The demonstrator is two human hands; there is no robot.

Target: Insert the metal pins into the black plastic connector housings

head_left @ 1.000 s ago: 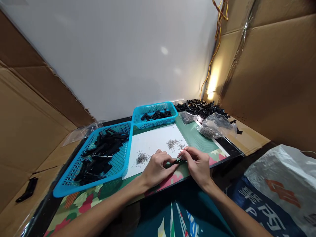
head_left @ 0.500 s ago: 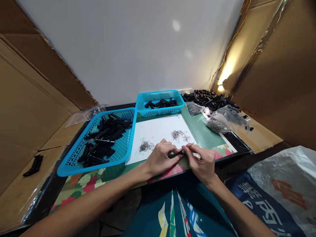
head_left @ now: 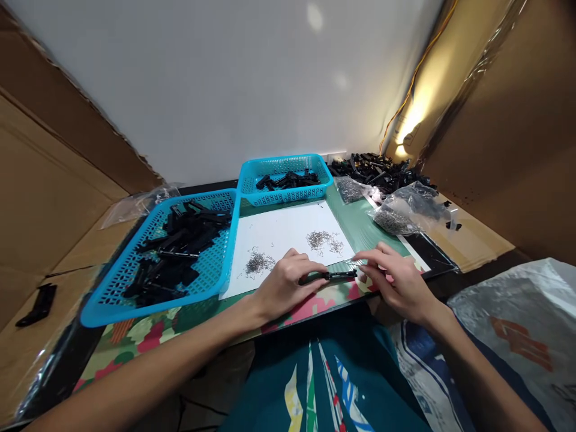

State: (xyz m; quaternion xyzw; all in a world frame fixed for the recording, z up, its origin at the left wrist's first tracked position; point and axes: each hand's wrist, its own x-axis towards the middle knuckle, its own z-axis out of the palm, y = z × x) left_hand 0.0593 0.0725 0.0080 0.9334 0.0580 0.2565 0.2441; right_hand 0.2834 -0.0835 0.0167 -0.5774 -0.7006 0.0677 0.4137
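My left hand point(head_left: 294, 279) is closed around one end of a slim black plastic part point(head_left: 341, 275), which sticks out to the right over the table's front edge. Just past that part's free end is my right hand point(head_left: 396, 279), thumb and forefinger drawn together. Something thin and pale shows at its fingertips, too small to make out. Behind the hands a white sheet point(head_left: 288, 225) carries two piles of tiny metal pieces, one pile point(head_left: 258, 263) to the left and the other pile point(head_left: 320, 240) to the right.
Two blue baskets hold black parts: a large basket point(head_left: 227, 264) at left, a smaller basket point(head_left: 285, 196) behind. Black parts point(head_left: 375, 172) are heaped at back right, near clear bags point(head_left: 396, 219) of metal pieces. Cardboard walls point(head_left: 499, 138) flank the table. One black part point(head_left: 38, 305) lies far left.
My right hand has moved right, away from my left hand, uncovering the black part between them. My left hand keeps its hold. The view has shifted slightly.
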